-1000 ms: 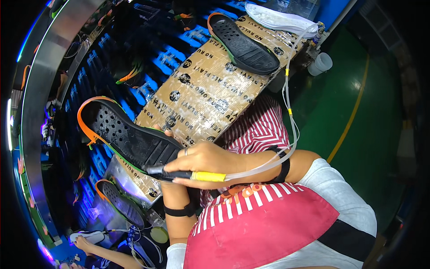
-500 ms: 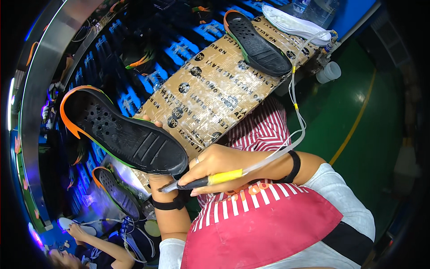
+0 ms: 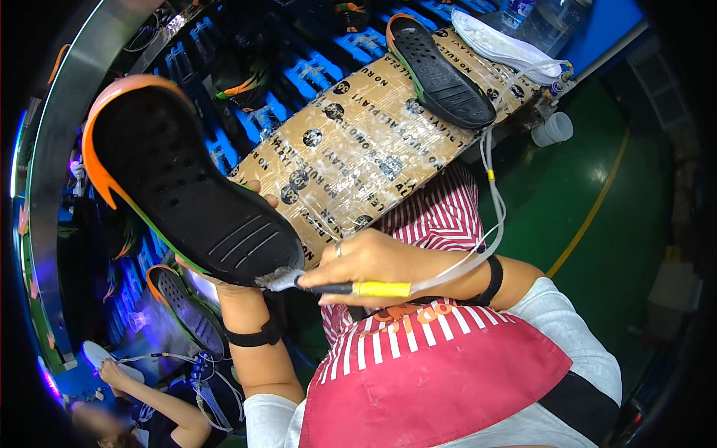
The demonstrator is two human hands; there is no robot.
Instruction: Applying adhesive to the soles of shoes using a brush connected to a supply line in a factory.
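My left hand (image 3: 265, 194) grips a black shoe sole (image 3: 179, 187) with an orange heel and green edge from beneath. Most of that hand is hidden behind the sole, with some fingertips showing at its right side. The sole's hollow inner face, with holes and grooves, is turned toward me. Closed around a brush (image 3: 382, 289) with a black and yellow handle is my right hand (image 3: 373, 260). Pale bristles touch the sole's toe edge. A clear tube (image 3: 448, 276) runs back from the brush handle.
A taped cardboard-covered board (image 3: 351, 160) lies ahead, bearing another black sole (image 3: 444, 78) and a white sole (image 3: 508, 46). A white cup (image 3: 553, 129) hangs by its right end. Blue racks (image 3: 306, 77) line the far side. At lower left are another sole (image 3: 187, 313) and a co-worker's hand (image 3: 112, 372).
The sole has come up closer and tilted, its heel end rising at the left. The brush tip, formerly just below the toe, now meets the toe edge.
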